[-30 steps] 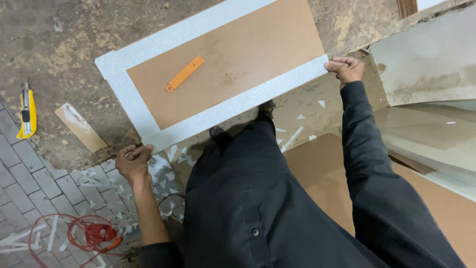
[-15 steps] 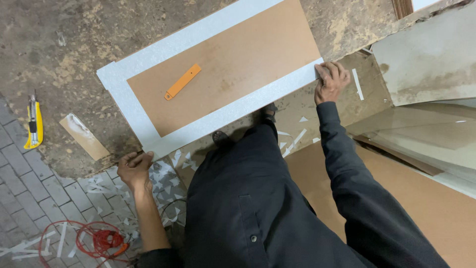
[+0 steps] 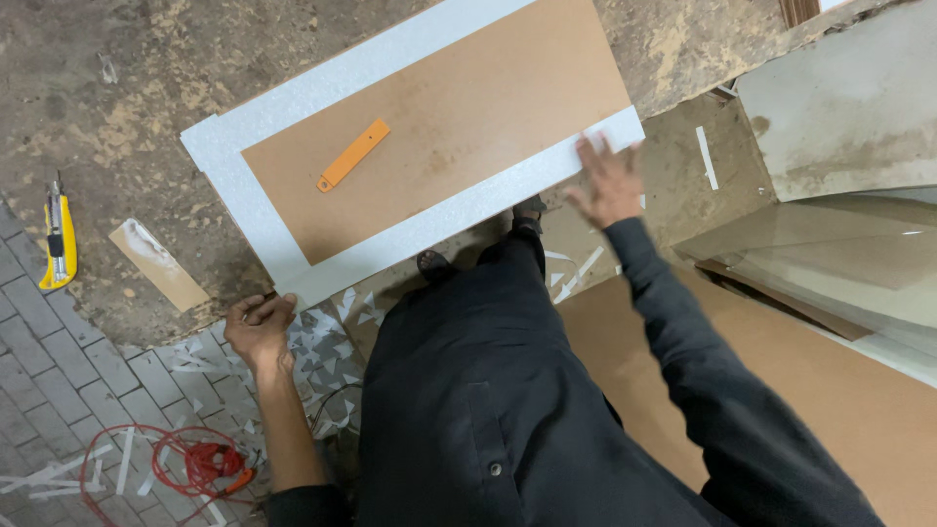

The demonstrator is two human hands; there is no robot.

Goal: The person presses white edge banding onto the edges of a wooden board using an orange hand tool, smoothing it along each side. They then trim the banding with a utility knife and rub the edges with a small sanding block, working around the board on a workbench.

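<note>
The right hand (image 3: 607,182) has let go of the panel (image 3: 429,146) edge and now lies flat, fingers spread, at its 4 o'clock corner. The left hand (image 3: 259,326) stays curled just off the 7 o'clock corner; whether its grip holds the panel, I cannot tell. The panel rests on the floor (image 3: 117,117) and seems settled.

left hand (image 3: 259,327) curled into a loose fist down low, right hand (image 3: 607,181) stretched out flat, fingers spread, arm extended
</note>
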